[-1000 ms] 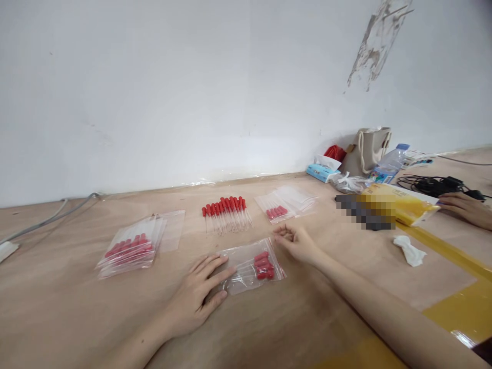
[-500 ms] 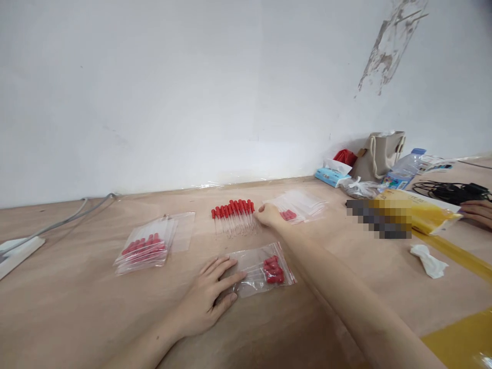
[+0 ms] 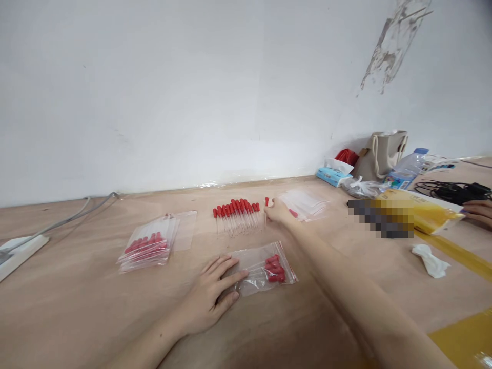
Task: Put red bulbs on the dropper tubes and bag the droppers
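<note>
My left hand (image 3: pixel 213 294) lies flat with its fingers spread, the fingertips resting on the left end of a clear zip bag (image 3: pixel 251 256). Inside that bag are several droppers with red bulbs (image 3: pixel 274 269). Farther back, my right hand (image 3: pixel 279 211) pinches a single dropper (image 3: pixel 266 201), its red bulb up and its thin clear tube pointing down. Just left of it, a row of droppers (image 3: pixel 236 207) lies side by side, bulbs toward the wall. Behind my right wrist is a stack of clear zip bags (image 3: pixel 305 202), with some red showing under the wrist.
At left lies a pile of filled zip bags (image 3: pixel 148 246). A grey cable (image 3: pixel 73 221) runs to a white power strip (image 3: pixel 25 256). At right are a tissue pack (image 3: pixel 332 176), a bottle (image 3: pixel 407 169), a yellow package (image 3: pixel 430 210), a crumpled tissue (image 3: pixel 430 261) and another person's hand (image 3: pixel 478 210).
My right hand has moved slightly right, away from the row's right end, and a dropper now shows in its fingers. My left hand stays on the bag.
</note>
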{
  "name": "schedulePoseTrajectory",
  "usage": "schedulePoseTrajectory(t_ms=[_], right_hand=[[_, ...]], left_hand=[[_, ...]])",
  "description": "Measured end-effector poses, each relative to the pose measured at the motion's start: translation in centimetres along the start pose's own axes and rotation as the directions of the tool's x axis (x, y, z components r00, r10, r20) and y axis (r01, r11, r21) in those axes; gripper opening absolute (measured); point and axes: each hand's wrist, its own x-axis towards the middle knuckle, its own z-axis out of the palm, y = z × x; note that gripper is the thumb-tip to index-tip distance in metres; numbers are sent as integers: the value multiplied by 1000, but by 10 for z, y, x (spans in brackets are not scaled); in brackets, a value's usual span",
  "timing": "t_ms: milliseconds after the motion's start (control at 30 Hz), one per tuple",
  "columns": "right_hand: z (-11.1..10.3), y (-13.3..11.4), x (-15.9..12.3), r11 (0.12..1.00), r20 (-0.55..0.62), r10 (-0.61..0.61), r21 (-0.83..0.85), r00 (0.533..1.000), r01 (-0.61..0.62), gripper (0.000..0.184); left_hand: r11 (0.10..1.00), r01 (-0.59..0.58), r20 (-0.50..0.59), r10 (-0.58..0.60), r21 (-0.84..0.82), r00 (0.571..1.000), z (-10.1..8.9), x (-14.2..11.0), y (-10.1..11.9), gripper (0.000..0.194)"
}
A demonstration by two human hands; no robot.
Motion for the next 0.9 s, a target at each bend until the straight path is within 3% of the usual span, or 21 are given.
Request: schedulePoseTrajectory(t_ms=[133,200,267,400,600,733,900], right_hand=[[-30,26,-35,980,21,-3,198,1000,-2,72],[-41,42,-55,867,0,-16,498,1000,14,75],[-45,57,-73,776,-68,3,629,998,40,72],[-36,70,-95,698,-140,52,713,989,64,67],[-17,67,-106,619,-77,10,784,997,54,53],[-19,73,-106,701,37,-100,712,994,44,44],[-27,79,-103,849,161,-316,488,935,203,27]], left_hand=[[1000,-9,-10,9,-6,1000,0,0,0,40],[1000,-4,3,4,3,1000,0,1,-1,40],[1000,-1,12,1,11,1000,0,1,-1,40],[1000,-7,3,7,18,1000,1,1,-2,39],[1000,1,5,-1,24,1000,0,1,0,40],[1000,17,-9,-17,1,1000,1,1,-1,49],[1000,18,-13,-18,-5,1000,1,1,-1,50]])
